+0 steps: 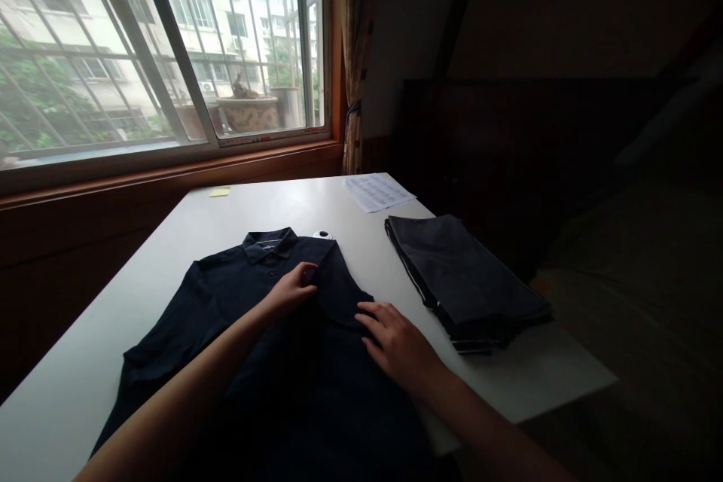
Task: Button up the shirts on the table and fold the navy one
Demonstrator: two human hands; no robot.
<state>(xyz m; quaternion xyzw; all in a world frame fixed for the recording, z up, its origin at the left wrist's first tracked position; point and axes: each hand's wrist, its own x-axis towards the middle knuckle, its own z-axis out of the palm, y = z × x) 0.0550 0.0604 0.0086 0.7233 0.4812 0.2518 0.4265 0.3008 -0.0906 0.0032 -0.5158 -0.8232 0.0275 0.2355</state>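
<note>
A dark navy collared shirt (242, 294) lies front up on the white table (152, 256), its collar toward the window. My left hand (291, 292) reaches across the chest, thumb and fingers curled around a bit of cloth beside the right-hand sleeve, which lies folded in over the body. On that same side, my right hand (398, 343) rests at the shirt's edge with its fingers spread. The lower part of the shirt is in deep shadow, partly behind my forearms.
To the right is a stack of folded dark garments (463, 271). Printed sheets (377, 192) lie near the far corner, and a yellow sticky note (220, 192) near the far edge. A small white round object (323, 235) sits behind the shirt's shoulder. A barred window (248, 38) is beyond.
</note>
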